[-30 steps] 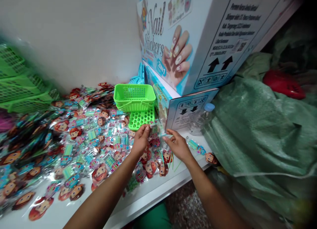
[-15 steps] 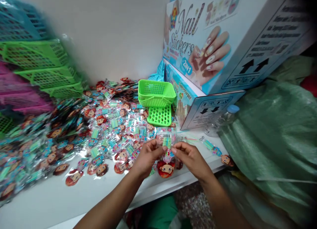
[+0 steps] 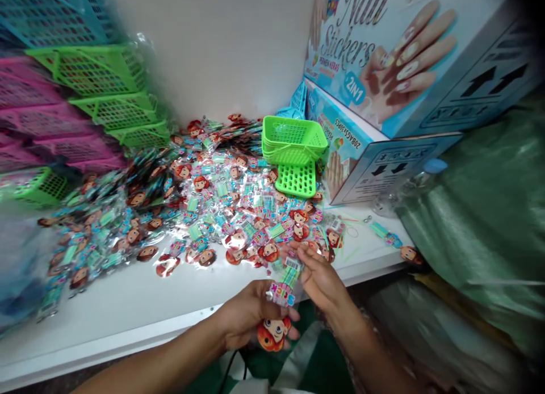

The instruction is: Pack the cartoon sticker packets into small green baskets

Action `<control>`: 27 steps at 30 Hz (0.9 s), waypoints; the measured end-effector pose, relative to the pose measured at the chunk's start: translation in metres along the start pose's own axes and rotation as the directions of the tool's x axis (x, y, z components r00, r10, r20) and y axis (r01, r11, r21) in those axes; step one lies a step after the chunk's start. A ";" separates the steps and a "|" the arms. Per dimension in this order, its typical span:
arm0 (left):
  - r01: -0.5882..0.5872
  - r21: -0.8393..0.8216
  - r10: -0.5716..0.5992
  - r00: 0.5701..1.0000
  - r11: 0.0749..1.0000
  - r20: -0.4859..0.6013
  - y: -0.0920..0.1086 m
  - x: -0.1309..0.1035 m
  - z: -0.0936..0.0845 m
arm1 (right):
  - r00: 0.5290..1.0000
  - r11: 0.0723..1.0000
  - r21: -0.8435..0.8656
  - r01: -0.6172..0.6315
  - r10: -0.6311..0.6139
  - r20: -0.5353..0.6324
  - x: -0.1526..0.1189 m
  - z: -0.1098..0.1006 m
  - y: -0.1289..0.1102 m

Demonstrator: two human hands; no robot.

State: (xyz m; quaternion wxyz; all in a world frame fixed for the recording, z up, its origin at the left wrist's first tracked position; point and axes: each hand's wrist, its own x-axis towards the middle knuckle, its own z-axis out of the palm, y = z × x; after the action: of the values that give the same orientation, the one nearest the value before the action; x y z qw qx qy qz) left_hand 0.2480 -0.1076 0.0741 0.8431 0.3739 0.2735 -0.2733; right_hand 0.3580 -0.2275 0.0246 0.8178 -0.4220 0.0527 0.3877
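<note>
My left hand [image 3: 249, 311] holds a clear packet [image 3: 290, 276] from below, past the front edge of the table. The packet carries a red-haired cartoon head, printed lettering, a barcode and pale green strips inside. Its head end points down toward me and lies across the fingers of that hand. Along the packet's upper right side, my right hand [image 3: 321, 277] grips the clear plastic with its fingers; the exact contact is partly hidden. Just beyond both hands, a spread of similar packets [image 3: 238, 235] covers the white table [image 3: 170, 294].
Green baskets [image 3: 293, 141] stand behind the packets, beside a Nail Stickers carton [image 3: 353, 65]. Stacked blue, green and pink baskets [image 3: 93, 70] rise at the left. A clear bottle [image 3: 389, 198] and green sacking [image 3: 481, 223] are at the right. One packet [image 3: 389, 238] lies apart.
Both hands have drawn the packet toward me, off the table edge. The left hand has shifted under the packet, while the right stays at its upper end. The view has tilted and shifted.
</note>
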 end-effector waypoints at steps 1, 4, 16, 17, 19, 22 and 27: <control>0.021 0.011 -0.021 1.000 1.000 0.003 0.000 -0.006 -0.001 | 0.999 0.999 0.002 -0.032 0.032 0.015 -0.003 0.000 0.004; 0.085 0.056 -0.084 0.996 0.995 -0.013 0.004 -0.019 0.003 | 0.982 0.984 -0.014 -0.178 0.178 0.066 -0.009 -0.002 0.012; -0.005 0.105 0.004 1.000 0.994 0.010 -0.018 -0.005 -0.003 | 0.991 0.990 -0.113 -0.079 0.091 0.102 -0.027 -0.004 -0.003; -0.067 0.095 0.068 0.998 0.993 -0.010 -0.020 -0.003 -0.001 | 0.992 0.988 -0.149 -0.047 0.064 0.112 -0.029 -0.001 -0.007; -0.169 0.065 0.173 0.983 0.983 -0.067 -0.020 0.001 0.003 | 0.992 0.972 -0.232 0.032 -0.003 0.125 -0.034 0.004 -0.015; -0.252 0.012 0.252 0.961 0.968 -0.112 -0.017 0.003 0.010 | 0.991 0.918 -0.385 0.097 -0.053 0.124 -0.043 0.008 -0.021; -0.349 -0.054 0.335 0.925 0.935 -0.182 -0.012 0.001 0.011 | 0.979 0.747 -0.637 0.190 -0.093 0.184 -0.052 0.010 -0.026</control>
State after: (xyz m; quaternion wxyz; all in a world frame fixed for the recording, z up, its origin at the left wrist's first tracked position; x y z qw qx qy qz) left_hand 0.2440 -0.1229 0.0738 0.8666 0.4012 0.2864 -0.0772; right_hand 0.3371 -0.2599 0.0700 0.6487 -0.6543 -0.1750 0.3472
